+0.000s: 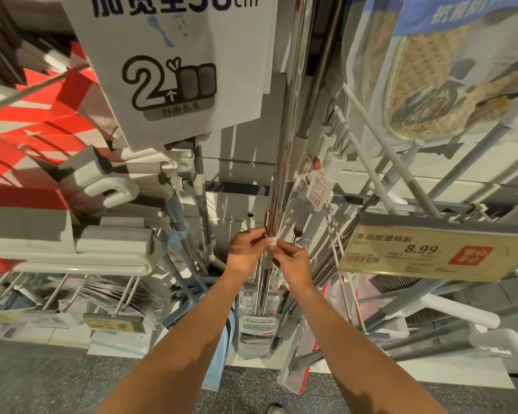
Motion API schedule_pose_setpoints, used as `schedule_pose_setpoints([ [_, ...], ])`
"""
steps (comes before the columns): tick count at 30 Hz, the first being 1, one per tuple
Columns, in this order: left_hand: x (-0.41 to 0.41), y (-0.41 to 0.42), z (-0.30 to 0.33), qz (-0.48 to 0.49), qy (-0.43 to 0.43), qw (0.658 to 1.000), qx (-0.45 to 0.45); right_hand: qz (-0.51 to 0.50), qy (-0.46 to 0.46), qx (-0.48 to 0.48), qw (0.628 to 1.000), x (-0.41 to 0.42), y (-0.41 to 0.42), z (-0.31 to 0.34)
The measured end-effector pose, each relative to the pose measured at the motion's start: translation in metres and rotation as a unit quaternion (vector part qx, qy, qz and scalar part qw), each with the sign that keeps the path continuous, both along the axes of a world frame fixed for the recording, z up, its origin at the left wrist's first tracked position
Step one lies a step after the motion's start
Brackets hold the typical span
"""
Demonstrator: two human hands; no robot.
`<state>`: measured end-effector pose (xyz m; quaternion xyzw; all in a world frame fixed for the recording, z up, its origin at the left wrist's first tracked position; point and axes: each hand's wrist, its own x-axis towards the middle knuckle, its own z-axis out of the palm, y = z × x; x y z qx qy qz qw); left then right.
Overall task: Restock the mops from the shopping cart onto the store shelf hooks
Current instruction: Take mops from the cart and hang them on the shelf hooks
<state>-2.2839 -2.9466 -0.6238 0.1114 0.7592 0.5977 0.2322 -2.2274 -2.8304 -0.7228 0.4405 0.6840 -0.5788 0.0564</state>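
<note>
Store shelf rack [371, 201] of hanging mops; I hold the shiny steel mop handle [277, 198] upright mid-rack. Left hand [245, 252] and right hand [292, 264] pinch its white collar [268, 258]. Hanging step; next, I judge, seating on a hook.

Mop pole [277, 186]: polished metal, mirror-glossy. Collar [268, 258]: matt white, probably plastic. Price tag [422, 252]: glossy yellow card. Floor [57, 380]: speckled, matt.
</note>
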Motion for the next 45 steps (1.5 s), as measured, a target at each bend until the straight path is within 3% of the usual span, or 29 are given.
schedule_pose_setpoints([
  [2, 0.003, -0.002, 0.006, -0.004, -0.002, 1.0, -0.008, -0.005, -0.007, 0.002, 1.0, 0.002, -0.002, 0.01],
  [9, 0.015, -0.011, 0.019, 0.044, -0.011, 0.999, 0.009, -0.069, 0.147, -0.015, 0.987, 0.025, -0.026, 0.075],
  [18, 0.059, -0.054, 0.054, 0.022, 0.048, 0.999, -0.01, -0.085, 0.126, -0.152, 0.977, 0.068, -0.074, 0.1],
  [22, 0.085, -0.084, 0.065, 0.004, 0.09, 0.995, -0.042, -0.083, 0.142, -0.17, 0.972, 0.089, -0.099, 0.115],
  [28, 0.135, -0.138, 0.092, 0.043, 0.103, 0.992, -0.055, -0.064, 0.219, -0.109, 0.968, 0.139, -0.138, 0.164],
  [37, 0.204, -0.211, 0.145, 0.031, 0.275, 0.947, -0.165, 0.047, 0.268, 0.085, 0.959, 0.225, -0.2, 0.244],
  [45, 0.264, -0.291, 0.186, 0.109, 0.302, 0.921, -0.222, 0.215, 0.284, 0.279, 0.892, 0.258, -0.237, 0.294],
])
